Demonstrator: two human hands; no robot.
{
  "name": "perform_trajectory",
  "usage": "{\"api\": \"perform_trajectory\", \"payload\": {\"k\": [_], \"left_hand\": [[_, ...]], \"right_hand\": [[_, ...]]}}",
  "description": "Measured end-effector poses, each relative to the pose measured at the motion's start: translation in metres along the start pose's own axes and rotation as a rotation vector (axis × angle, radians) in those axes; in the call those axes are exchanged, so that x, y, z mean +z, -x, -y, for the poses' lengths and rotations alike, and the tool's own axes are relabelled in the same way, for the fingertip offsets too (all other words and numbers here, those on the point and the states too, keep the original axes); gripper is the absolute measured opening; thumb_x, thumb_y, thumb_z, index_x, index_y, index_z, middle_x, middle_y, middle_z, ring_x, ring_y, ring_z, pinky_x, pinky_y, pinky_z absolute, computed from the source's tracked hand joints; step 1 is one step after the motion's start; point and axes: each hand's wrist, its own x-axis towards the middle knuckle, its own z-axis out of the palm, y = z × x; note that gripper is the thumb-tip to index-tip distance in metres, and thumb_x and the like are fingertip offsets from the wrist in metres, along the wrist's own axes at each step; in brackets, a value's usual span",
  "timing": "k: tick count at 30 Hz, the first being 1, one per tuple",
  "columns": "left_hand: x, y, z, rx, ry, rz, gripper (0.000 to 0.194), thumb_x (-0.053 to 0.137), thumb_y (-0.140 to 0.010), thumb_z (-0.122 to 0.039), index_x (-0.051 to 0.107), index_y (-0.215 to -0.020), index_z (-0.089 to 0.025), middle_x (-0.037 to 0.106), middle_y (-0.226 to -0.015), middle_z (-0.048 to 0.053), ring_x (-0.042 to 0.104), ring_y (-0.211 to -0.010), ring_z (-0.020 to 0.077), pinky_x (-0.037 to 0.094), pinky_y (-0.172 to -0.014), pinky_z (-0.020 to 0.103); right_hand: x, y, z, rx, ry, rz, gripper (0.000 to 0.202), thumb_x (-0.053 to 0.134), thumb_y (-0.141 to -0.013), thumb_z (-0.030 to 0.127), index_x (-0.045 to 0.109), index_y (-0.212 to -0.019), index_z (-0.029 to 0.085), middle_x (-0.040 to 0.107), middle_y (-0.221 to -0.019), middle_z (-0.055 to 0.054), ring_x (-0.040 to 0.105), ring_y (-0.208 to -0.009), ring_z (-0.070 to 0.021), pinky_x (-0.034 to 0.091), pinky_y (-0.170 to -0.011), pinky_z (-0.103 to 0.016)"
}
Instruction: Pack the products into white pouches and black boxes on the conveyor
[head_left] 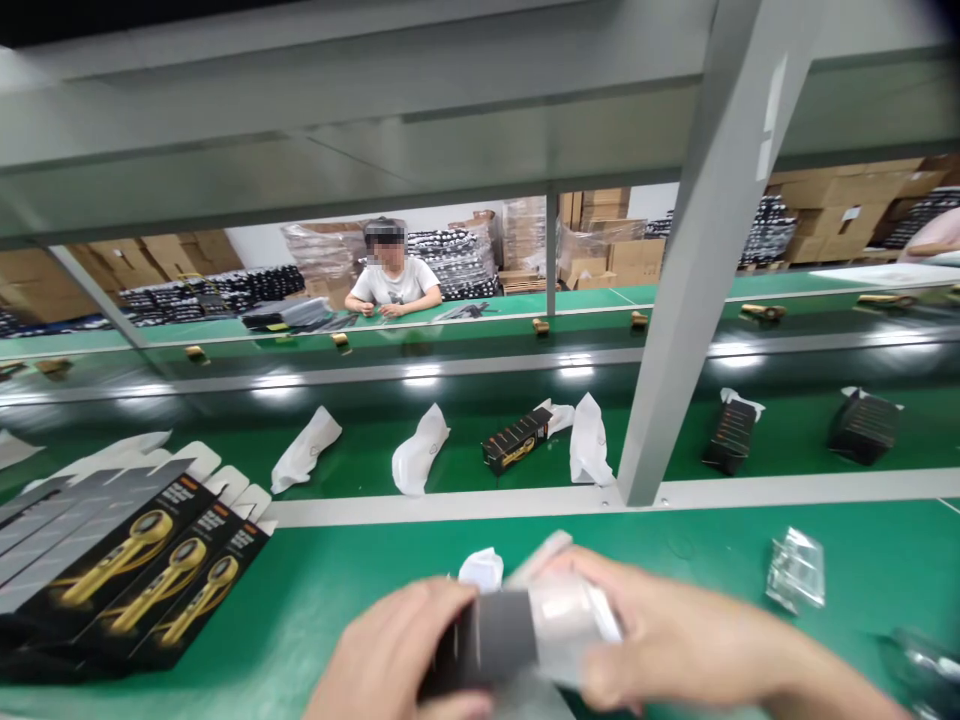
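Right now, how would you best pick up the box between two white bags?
I'd grip the box by its long sides, near the middle, coming from the near side and above, over the rail. It lies slantwise with those sides apparently free, while white material pokes out at its right end, close to a bag.

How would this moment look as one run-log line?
Left hand: grips black carton; right hand: holds pale, blurred item at carton's end; at left: cartons picturing a gold device; beyond: white pouches on green belt
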Motion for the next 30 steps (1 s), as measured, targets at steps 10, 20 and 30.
{"api": "perform_trajectory", "payload": {"k": [10, 20, 30], "left_hand": [[0.076, -0.138, 0.093, -0.670, -0.161, 0.066, 0.038, 0.047, -0.091, -0.043, 0.052, -0.116, -0.015, 0.061, -0.107, 0.009, 0.062, -0.088, 0.0201, 0.051, -0.076, 0.040], [0.077, -0.130, 0.109, -0.629, 0.086, 0.130, 0.037, 0.059, -0.085, -0.031, 0.053, -0.119, -0.018, 0.053, -0.127, 0.009, 0.052, -0.113, 0.0264, 0.042, -0.094, 0.052], [0.014, -0.083, -0.040, -1.002, 1.522, 0.228, 0.046, 0.049, -0.087, -0.049, 0.063, -0.105, -0.009, 0.070, -0.099, 0.017, 0.067, -0.086, 0.0248, 0.053, -0.080, 0.037]], "right_hand": [[-0.072, -0.127, -0.063, 0.487, 0.804, -0.991, 0.034, 0.057, -0.089, 0.032, 0.052, -0.121, 0.020, 0.051, -0.129, -0.008, 0.054, -0.110, -0.0247, 0.045, -0.091, -0.049], [-0.071, -0.107, -0.046, 0.370, 0.831, -0.977, 0.025, 0.054, -0.091, 0.028, 0.056, -0.113, 0.016, 0.059, -0.115, -0.008, 0.062, -0.092, -0.0177, 0.052, -0.079, -0.037], [0.077, -0.031, -0.037, -0.086, 0.781, -0.904, 0.047, 0.044, -0.092, 0.035, 0.037, -0.137, 0.024, 0.064, -0.120, -0.008, 0.070, -0.087, -0.0208, 0.058, -0.060, -0.024]]}}
